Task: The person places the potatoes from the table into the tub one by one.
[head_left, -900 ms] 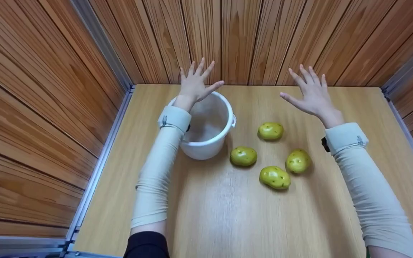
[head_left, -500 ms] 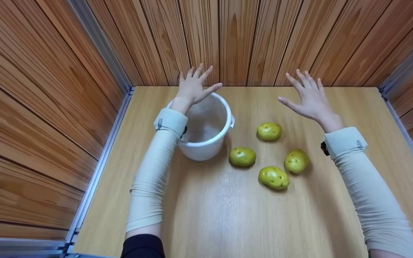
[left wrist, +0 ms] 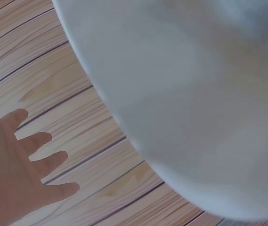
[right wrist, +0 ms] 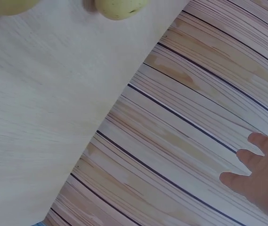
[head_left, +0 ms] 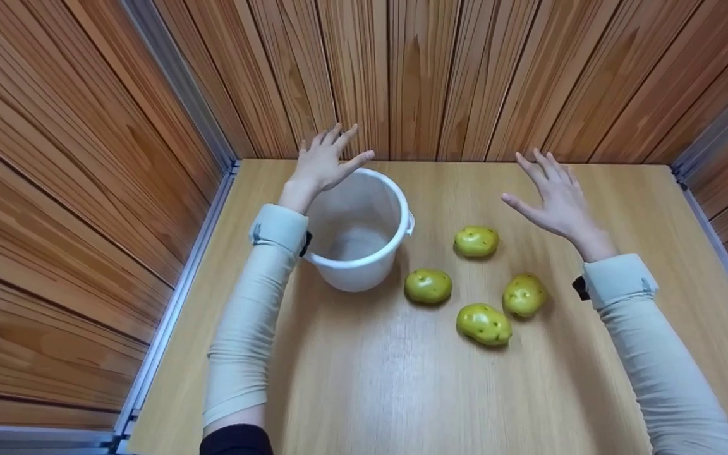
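Note:
Fingers spread, the left hand (head_left: 321, 165) hovers over the back left rim of a white bucket (head_left: 361, 264) and holds nothing. That hand (left wrist: 16, 174) appears beside the bucket wall (left wrist: 171, 108) in the left wrist view. The right hand (head_left: 557, 199), also spread and holding nothing, is above the table's back right part. Between the arms lie several yellow-green potatoes: one near the bucket (head_left: 428, 286), one farther back (head_left: 476, 241), one to the right (head_left: 524, 295) and one nearest the front (head_left: 484, 324). In the right wrist view the hand (right wrist: 263, 172) is away from a potato (right wrist: 119, 5).
The wooden table (head_left: 376, 392) is bounded by a plank wall (head_left: 424, 76) at the back and another (head_left: 60, 208) on the left, with metal rails (head_left: 181, 294) along the edges. A bucket handle joint (head_left: 410, 224) faces the potatoes.
The left hand has shifted left and slightly toward the front, uncovering more of the bucket's opening. The right hand has come lower in the view. The potatoes keep their places around the bucket.

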